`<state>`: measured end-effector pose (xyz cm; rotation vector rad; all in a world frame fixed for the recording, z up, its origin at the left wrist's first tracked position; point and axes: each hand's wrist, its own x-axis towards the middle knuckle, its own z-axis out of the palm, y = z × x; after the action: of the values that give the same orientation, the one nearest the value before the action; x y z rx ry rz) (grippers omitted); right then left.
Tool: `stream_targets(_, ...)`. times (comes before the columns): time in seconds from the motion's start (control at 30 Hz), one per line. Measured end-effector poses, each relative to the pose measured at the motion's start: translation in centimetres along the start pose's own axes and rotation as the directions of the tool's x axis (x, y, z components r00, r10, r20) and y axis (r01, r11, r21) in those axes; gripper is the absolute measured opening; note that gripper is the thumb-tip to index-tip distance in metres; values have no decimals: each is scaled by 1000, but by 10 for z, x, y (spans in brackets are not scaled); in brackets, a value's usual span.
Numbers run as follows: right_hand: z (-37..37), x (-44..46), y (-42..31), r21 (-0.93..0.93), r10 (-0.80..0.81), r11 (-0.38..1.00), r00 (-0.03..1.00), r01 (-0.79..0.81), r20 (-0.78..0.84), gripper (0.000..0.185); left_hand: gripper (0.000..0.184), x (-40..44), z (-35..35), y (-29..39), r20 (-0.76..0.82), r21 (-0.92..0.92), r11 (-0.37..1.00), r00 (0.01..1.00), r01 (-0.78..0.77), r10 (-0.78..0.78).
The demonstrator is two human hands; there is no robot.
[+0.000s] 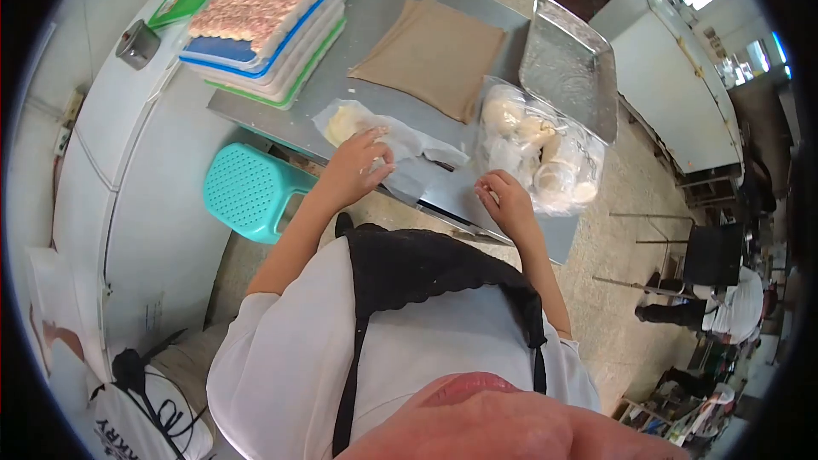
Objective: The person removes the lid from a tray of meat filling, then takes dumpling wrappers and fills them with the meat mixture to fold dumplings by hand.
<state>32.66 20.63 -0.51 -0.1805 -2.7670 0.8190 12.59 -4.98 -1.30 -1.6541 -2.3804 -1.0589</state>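
Observation:
My left hand (360, 167) rests over a thin clear plastic sheet (413, 153) near the table's front edge. Its fingers are curved and apart, and they touch the sheet beside a flattened pale yellow lump (343, 123), which may be dough or butter. My right hand (505, 199) hovers at the table edge, fingers loosely bent, with nothing visible in them. Just beyond it lies a clear plastic bag (588, 140) with several round pale dough balls (504, 111) inside.
A folded brown cloth (439, 55) and a metal tray (558, 68) lie on the steel table (388, 0). Stacked lidded containers (264, 8) stand at the left end, near a metal cup (137, 44). A turquoise stool (243, 192) stands below; another person (737, 307) is at far right.

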Motion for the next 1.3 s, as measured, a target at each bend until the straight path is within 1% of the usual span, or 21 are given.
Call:
stream_targets(0.07, -3, -7, 2, 18, 34, 999, 999, -34, -13, 13, 30, 3, 3, 3, 73, -40, 994, 993, 98, -95)
stream_targets(0.1, -5, -9, 1, 21, 43, 999, 999, -43, -8, 15, 30, 3, 4, 4, 78, -40, 996, 994, 85, -82)
stream_targets(0.17, -5, -8, -1, 20, 59, 998, 998, -58, -24, 17, 31, 7, 4, 1, 91, -51, 991, 989, 123, -118)
stream_targets(0.27, 4, -5, -2, 40, 49, 998, 996, -46, -75, 18, 34, 16, -4, -11, 163, -44, 993, 981, 111, -103)
stream_targets(0.3, 8, -2, -1, 43, 46, 998, 998, -44, -53, 18, 34, 19, -7, -17, 172, -45, 995, 982, 87, -78)
stream_targets(0.33, 12, 1, -2, 46, 44, 998, 999, -43, -30, 19, 34, 22, -11, -24, 144, -49, 995, 986, 87, -79)
stream_targets(0.37, 17, 4, -4, 45, 61, 997, 997, -58, -51, 19, 34, 25, -15, -31, 118, -54, 995, 990, 88, -81)
stream_targets(0.4, 21, 8, -7, 43, 70, 997, 996, -68, -52, 18, 34, 29, -23, -38, 130, -56, 996, 990, 65, -57)
stream_targets(0.47, 27, 20, -15, 37, 99, 995, 992, -96, -73, 17, 39, 38, -39, -51, 85, -35, 997, 994, 67, -64)
stream_targets(0.5, 31, 27, -19, 21, 85, 996, 994, -84, -63, 19, 39, 40, -46, -59, 98, -41, 998, 994, 42, -38)
stream_targets(0.57, 41, 43, -25, 4, 91, 996, 993, -91, -71, 20, 48, 43, -58, -76, 49, 20, 999, 998, 49, -50)
stream_targets(0.63, 53, 61, -31, -26, 61, 998, 994, -63, -88, 22, 52, 40, -65, -97, 75, 11, 999, 996, 42, -42)
stream_targets(0.7, 63, 78, -37, -44, 93, 994, 991, -98, -99, 23, 57, 35, -65, -118, 96, 3, 999, 995, 38, -38)
stream_targets(0.77, 68, 94, -48, -63, 113, 991, 988, -120, -109, 24, 60, 29, -60, -137, 165, -7, 995, 982, 95, -92)
stream_targets(0.9, 69, 120, -58, -61, 134, 987, 977, -146, -166, 25, 61, 23, -60, -163, 193, -78, 996, 981, 46, -30)
stream_targets(0.97, 56, 127, -50, -83, 127, 986, 970, -147, -207, 25, 58, 30, -69, -163, 216, -130, 991, 976, -6, 34)
stream_targets(1.03, 28, 130, -38, -194, 142, 960, 950, -200, -278, 26, 56, 38, -76, -165, 221, -147, 989, 974, -16, 49)
stream_targets(1.1, -6, 132, -27, -220, 201, 931, 910, -293, -362, 25, 53, 41, -76, -165, 226, -169, 986, 973, -9, 47)
stream_targets(1.13, -21, 129, -11, -248, 224, 908, 893, -337, -391, 26, 51, 44, -75, -165, 197, -152, 988, 978, -38, 68)
stream_targets(1.17, -37, 128, 5, -302, 190, 891, 883, -338, -429, 25, 49, 47, -72, -164, 168, -136, 988, 982, -67, 90)
stream_targets(1.3, -83, 109, 81, -290, 245, 862, 843, -416, -479, 29, 46, 70, -61, -144, 140, -221, 975, 989, -12, 44)
